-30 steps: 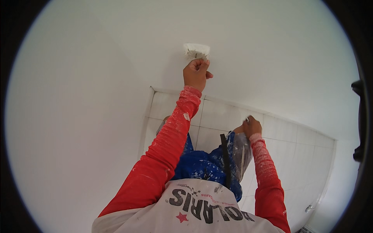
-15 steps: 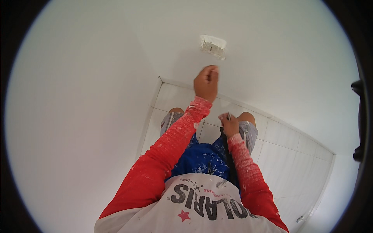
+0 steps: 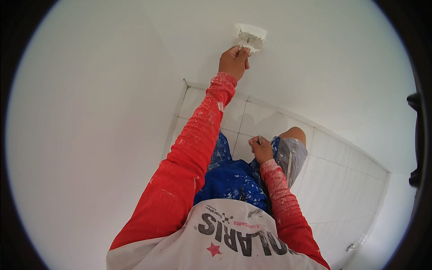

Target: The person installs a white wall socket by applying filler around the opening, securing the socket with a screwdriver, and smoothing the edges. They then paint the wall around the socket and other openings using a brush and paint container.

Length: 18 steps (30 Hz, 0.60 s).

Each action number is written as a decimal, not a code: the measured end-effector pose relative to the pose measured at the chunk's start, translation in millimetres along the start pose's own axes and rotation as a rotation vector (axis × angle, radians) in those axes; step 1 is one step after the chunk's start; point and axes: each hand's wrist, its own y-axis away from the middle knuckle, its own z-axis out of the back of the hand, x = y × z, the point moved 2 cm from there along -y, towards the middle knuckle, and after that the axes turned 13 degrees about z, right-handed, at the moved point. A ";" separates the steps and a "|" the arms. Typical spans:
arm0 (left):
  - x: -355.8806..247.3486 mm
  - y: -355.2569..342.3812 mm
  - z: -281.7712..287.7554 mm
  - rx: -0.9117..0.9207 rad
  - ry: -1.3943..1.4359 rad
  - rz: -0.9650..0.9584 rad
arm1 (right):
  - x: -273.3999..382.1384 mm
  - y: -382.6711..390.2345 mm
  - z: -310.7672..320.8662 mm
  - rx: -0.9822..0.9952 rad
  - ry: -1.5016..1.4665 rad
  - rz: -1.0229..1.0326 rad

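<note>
The left hand [image 3: 234, 62] covers the near part of the white wall fitting [image 3: 250, 36], so its lower rim is hidden and its kind cannot be told. The right hand [image 3: 261, 149] closes around a thin tool [image 3: 259, 139]; only the small tip shows, too small to tell. A small metal thing [image 3: 350, 247] near the lower right tiled wall [image 3: 333, 180] is blurred.

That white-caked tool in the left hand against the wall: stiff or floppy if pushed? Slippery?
Likely stiff: the tool keeps a flat, broad shape against the white wall, with no visible sag. Probably light, since the left hand holds it at full reach by the fingers. Possibly slick: it looks coated in white material, as the red sleeve is spattered.
</note>
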 end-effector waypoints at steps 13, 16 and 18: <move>36.2 -24.9 -4.6 0.061 0.056 0.012 | -3.9 1.4 -7.4 0.053 0.215 0.057; 23.5 -29.5 8.7 0.144 0.095 0.051 | -4.5 2.2 -7.4 0.078 0.227 0.028; 9.5 -33.7 24.0 0.135 0.270 0.055 | -1.8 2.5 -7.1 0.079 0.206 0.082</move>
